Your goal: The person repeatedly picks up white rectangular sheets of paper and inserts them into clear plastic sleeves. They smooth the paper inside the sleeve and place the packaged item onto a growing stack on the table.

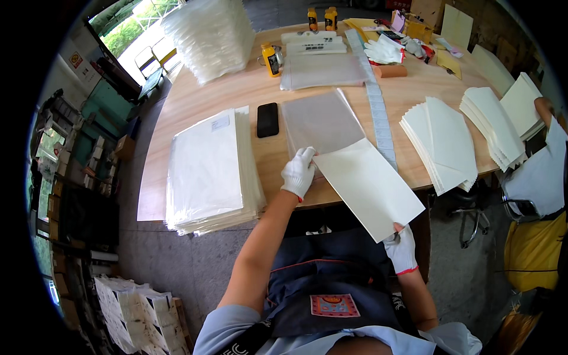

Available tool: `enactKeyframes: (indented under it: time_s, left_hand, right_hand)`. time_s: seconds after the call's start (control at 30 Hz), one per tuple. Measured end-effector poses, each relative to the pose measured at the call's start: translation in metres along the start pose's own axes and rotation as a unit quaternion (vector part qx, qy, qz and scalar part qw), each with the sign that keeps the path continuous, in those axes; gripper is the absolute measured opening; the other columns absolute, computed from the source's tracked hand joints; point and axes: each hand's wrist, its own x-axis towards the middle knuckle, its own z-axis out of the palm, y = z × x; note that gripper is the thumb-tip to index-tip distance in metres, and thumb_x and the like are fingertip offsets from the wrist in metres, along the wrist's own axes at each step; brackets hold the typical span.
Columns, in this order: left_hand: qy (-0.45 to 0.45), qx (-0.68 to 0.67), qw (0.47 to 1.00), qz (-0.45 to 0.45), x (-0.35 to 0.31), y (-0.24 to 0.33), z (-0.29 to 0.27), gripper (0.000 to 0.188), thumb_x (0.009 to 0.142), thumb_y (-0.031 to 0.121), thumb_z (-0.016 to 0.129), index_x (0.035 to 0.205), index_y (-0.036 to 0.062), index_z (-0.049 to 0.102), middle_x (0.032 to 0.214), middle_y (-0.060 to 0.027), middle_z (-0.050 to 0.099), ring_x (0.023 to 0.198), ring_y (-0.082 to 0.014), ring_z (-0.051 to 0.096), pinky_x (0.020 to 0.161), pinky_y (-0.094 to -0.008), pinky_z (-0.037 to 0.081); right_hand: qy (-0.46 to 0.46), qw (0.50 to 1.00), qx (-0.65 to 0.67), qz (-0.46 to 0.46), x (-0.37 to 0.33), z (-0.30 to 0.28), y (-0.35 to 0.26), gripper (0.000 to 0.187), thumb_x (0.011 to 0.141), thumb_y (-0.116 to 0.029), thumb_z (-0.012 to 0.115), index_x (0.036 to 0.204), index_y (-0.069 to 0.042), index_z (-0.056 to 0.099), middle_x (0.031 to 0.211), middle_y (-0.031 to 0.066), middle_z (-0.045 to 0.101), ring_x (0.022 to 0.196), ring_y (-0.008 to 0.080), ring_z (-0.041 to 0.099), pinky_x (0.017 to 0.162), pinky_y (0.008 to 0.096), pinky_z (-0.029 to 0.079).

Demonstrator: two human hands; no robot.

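My right hand (401, 247), in a white knit glove with bare fingertips, grips the lower corner of a stiff white sheet of board (371, 188). The board slants from the table edge toward my lap. Its far end overlaps the near edge of a stack of clear plastic bags (322, 121). My left hand (299, 170), also gloved, is pinched at the near left edge of the bags, beside the board's left corner. Whether its fingertips also touch the board is hard to see. A black phone (268, 120) lies left of the bags.
A tall pile of bagged white sheets (207, 165) stands at the table's left. Fanned white boards (441, 142) lie on the right, near another person's arm (543, 110). Beyond are a yellow bottle (271, 60), spare gloves (384, 50) and a big stack of clear plastic (210, 38).
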Motion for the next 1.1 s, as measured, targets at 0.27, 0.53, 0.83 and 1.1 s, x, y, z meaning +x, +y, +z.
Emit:
enactKeyframes:
  time_s: [0.27,0.53,0.83,1.1]
  left_hand:
    - [0.256,-0.412,0.853,-0.191,-0.050,0.024,0.036,0.057,0.075,-0.005,0.056,0.128,0.0024,0.037,0.120,-0.0113,0.046,0.094,-0.0190,0.056,0.073,-0.0273,0.050]
    - [-0.045,-0.510,0.817,-0.265,-0.067,0.011,0.050,0.026,0.089,0.017,0.051,0.102,-0.0047,0.058,0.088,-0.0072,0.064,0.073,-0.0131,0.060,0.065,-0.0248,0.048]
    - [-0.192,-0.523,0.743,-0.370,-0.171,0.012,0.048,0.024,0.089,0.017,0.052,0.103,-0.0019,0.057,0.090,-0.0106,0.064,0.070,-0.0156,0.061,0.061,-0.0261,0.051]
    - [-0.235,-0.592,0.665,-0.391,-0.169,-0.005,0.013,0.040,0.087,0.026,0.057,0.118,0.0028,0.047,0.102,-0.0090,0.059,0.083,-0.0179,0.061,0.067,-0.0307,0.052]
  right_hand:
    - [0.021,0.996,-0.068,0.047,-0.014,0.053,0.011,0.015,0.087,-0.010,0.049,0.101,-0.004,0.049,0.068,0.0032,0.051,0.049,0.0104,0.048,0.040,0.0239,0.033]
    - [-0.004,0.995,-0.087,0.043,0.011,0.056,0.005,0.016,0.088,-0.007,0.049,0.104,-0.005,0.049,0.077,0.0033,0.051,0.049,0.0153,0.053,0.040,0.0260,0.042]
    - [0.034,0.984,-0.114,0.130,0.025,0.040,0.059,0.029,0.089,-0.004,0.045,0.118,0.002,0.043,0.103,0.0157,0.054,0.082,0.0259,0.062,0.067,0.0350,0.056]
    - [-0.057,0.971,-0.098,0.211,0.015,0.080,0.076,0.035,0.092,-0.007,0.041,0.126,0.001,0.040,0.105,0.0166,0.059,0.086,0.0251,0.063,0.076,0.0345,0.054]
